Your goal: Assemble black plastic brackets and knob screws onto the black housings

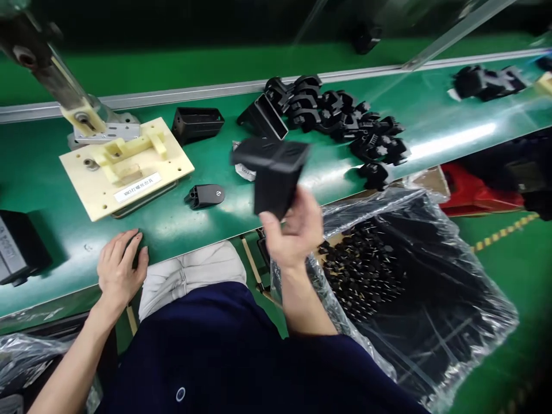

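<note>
Raised over the bench's front edge, my right hand (297,230) grips a black plastic housing (276,172) from below; motion blurs the housing. My left hand (121,264) rests at the bench edge with its fingers curled. Something small and dark shows between its thumb and forefinger, too hidden to name. A black plastic lever-like piece (206,196) with a white mark lies between my hands on the green bench (172,230). Behind it are a hollow black housing (197,123) and, farther right, another open black housing (264,118). A small printed plastic bag (244,168) lies partly behind the held housing.
A cream fixture plate (129,167) with a metal clamp arm (56,69) stands at left, near a black box (19,247). Several black clip-like parts (336,118) are heaped at the back. A plastic-lined bin (431,299) with small black screw-like parts (366,270) sits at right.
</note>
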The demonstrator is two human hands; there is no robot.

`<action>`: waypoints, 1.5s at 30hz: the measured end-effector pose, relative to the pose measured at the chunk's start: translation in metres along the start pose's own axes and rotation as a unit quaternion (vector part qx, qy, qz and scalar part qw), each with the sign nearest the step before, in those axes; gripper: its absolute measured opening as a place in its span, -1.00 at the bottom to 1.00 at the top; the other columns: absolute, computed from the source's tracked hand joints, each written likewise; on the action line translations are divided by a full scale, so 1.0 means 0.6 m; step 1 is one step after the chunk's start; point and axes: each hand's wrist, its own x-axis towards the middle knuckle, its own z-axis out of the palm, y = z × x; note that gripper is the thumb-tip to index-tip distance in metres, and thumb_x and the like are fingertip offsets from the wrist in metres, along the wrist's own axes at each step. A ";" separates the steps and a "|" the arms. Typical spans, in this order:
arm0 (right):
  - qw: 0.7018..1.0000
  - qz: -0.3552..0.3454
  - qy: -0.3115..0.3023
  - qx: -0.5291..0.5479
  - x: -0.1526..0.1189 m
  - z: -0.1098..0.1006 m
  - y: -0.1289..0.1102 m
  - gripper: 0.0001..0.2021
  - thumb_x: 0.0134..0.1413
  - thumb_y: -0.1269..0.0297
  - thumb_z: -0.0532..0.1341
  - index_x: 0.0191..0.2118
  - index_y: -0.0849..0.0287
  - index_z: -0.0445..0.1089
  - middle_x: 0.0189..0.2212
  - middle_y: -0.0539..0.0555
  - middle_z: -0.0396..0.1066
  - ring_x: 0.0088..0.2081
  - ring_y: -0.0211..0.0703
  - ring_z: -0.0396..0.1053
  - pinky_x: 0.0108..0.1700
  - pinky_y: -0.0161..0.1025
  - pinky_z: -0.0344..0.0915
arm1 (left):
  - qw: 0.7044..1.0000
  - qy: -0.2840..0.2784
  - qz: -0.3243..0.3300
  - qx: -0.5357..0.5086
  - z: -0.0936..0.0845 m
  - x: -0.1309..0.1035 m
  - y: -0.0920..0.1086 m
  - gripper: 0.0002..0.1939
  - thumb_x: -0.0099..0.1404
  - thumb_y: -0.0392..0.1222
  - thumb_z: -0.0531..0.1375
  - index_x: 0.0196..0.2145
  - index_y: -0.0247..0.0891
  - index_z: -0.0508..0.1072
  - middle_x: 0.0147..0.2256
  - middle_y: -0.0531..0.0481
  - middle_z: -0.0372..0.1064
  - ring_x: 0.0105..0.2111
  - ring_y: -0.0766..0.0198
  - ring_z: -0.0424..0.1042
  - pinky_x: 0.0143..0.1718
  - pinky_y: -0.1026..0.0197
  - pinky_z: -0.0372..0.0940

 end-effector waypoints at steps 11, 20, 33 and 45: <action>0.934 -0.144 -0.190 0.267 -0.137 0.150 -0.178 -0.61 0.19 0.21 0.19 0.09 0.27 0.31 0.04 0.34 0.34 0.02 0.11 0.40 -0.03 -0.02 0.49 | 0.653 0.120 -0.498 -0.557 -0.014 0.015 0.137 -0.66 0.25 0.09 0.25 -0.28 -0.27 0.53 -0.31 -0.01 0.47 -0.29 0.31 0.44 -0.15 0.28 0.33; 0.769 0.252 -0.235 0.539 -0.103 0.129 -0.115 -0.29 0.15 0.02 0.26 0.32 -0.02 -0.05 -0.13 0.09 0.44 -0.19 -0.12 0.50 -0.20 -0.14 0.53 | 0.615 0.133 -0.498 -0.597 -0.029 0.039 0.125 -0.72 0.16 -0.02 0.28 -0.18 -0.15 0.54 -0.21 0.01 0.50 -0.15 0.13 0.45 -0.06 0.03 0.37; 0.726 0.391 -0.217 0.523 0.015 0.156 -0.091 -0.35 0.24 0.15 0.10 0.37 -0.09 -0.16 0.15 0.10 0.20 0.01 -0.08 0.44 -0.19 -0.25 0.50 | 0.596 -0.008 -0.482 -0.643 -0.059 0.015 0.076 -0.41 -0.13 0.14 0.35 -0.16 -0.25 0.54 -0.28 -0.14 0.44 -0.30 0.13 0.41 -0.30 0.15 0.40; 0.763 0.323 -0.152 0.538 0.036 0.178 -0.068 -0.63 0.23 0.01 0.10 0.08 0.00 0.31 -0.13 0.03 0.38 -0.39 -0.31 0.41 -0.45 -0.38 0.38 | 0.668 -0.127 -0.351 -0.644 -0.073 -0.010 0.068 -0.40 -0.06 0.12 0.33 -0.06 -0.17 0.46 -0.29 -0.17 0.39 -0.36 0.06 0.40 -0.40 0.06 0.36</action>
